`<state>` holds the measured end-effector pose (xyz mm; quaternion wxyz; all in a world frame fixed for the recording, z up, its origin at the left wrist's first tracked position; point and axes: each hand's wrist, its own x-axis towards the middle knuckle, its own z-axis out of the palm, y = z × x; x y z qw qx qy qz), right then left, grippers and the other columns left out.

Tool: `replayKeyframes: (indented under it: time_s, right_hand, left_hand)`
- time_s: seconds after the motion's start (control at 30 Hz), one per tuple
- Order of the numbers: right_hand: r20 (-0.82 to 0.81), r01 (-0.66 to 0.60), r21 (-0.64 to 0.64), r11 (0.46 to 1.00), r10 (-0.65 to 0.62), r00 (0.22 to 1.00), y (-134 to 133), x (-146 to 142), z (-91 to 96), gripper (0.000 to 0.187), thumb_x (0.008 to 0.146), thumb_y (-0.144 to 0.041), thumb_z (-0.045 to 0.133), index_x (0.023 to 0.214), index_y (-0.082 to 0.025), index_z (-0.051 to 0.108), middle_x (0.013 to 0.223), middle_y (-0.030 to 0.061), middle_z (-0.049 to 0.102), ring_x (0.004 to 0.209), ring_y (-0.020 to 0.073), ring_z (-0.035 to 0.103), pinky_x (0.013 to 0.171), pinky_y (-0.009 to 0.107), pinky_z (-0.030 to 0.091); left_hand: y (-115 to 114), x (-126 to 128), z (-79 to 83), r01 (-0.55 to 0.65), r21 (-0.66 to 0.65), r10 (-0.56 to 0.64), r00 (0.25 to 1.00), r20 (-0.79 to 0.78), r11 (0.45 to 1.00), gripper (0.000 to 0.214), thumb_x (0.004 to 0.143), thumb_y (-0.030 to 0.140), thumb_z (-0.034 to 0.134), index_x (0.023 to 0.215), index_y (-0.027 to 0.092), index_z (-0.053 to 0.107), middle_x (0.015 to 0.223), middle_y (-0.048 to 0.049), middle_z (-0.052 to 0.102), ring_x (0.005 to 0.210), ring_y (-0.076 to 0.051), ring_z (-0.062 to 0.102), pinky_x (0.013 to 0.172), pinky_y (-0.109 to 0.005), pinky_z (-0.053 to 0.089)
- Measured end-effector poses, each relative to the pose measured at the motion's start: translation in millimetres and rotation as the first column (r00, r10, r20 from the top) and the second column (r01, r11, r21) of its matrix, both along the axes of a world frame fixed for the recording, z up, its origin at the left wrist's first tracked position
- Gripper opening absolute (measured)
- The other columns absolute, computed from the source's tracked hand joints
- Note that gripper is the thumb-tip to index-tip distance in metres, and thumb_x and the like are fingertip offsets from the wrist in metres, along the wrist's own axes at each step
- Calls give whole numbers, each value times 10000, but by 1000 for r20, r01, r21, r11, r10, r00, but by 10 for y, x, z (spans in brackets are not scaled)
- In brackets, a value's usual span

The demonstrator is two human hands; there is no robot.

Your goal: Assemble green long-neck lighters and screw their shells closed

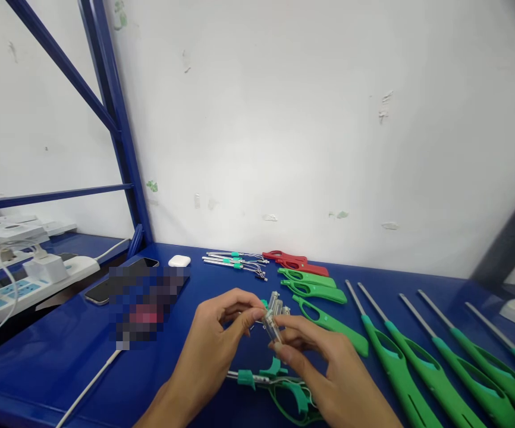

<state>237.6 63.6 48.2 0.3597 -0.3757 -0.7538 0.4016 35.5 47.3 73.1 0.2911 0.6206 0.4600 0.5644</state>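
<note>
My right hand (pixel 313 351) grips a small clear plastic lighter fuel tank (pixel 272 328) between thumb and fingers, its body tilted. At the tank's upper end, the thumb and forefinger of my left hand (pixel 224 330) are pinched together against its fitting; any tiny part between them is hidden. Several more clear tanks (pixel 278 302) lie just behind my fingertips. Below my hands is an open green lighter shell (pixel 291 407), partly covered by my right wrist. Across it lie a metal rod with a teal collar (pixel 245 378), wires and a teal trigger piece (pixel 302 397).
Several assembled green lighters (pixel 386 351) lie at right. Green handle shells (pixel 329 324) and red ones (pixel 304 266) sit behind, beside wired metal rods (pixel 235 261). At left are a white case (pixel 179 261), phones (pixel 101 291), a white cable (pixel 90 386) and a power strip (pixel 30 291).
</note>
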Motion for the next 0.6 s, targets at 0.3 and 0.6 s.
replayKeyframes:
  time_s: [0.3, 0.6]
  right_hand:
    - [20, -82, 39, 996, 82, 996, -64, -22, 94, 192, 1023, -321, 627, 1158, -281, 757, 923, -21, 775, 854, 181, 715, 821, 254, 525]
    - [151, -101, 194, 976, 73, 986, -96, -6, 196, 217, 1042, -287, 560, 879, -248, 698, 776, -25, 655, 714, 174, 596, 710, 257, 475]
  left_hand:
    - [-48, 29, -32, -36, 137, 40, 999, -29, 990, 138, 929, 231, 713, 827, 252, 803, 841, 11, 793, 660, -130, 658, 549, -192, 488]
    - [-76, 35, -40, -53, 250, 72, 995, -66, 967, 196, 923, 142, 689, 778, 241, 777, 811, 6, 777, 733, -150, 697, 639, -222, 517]
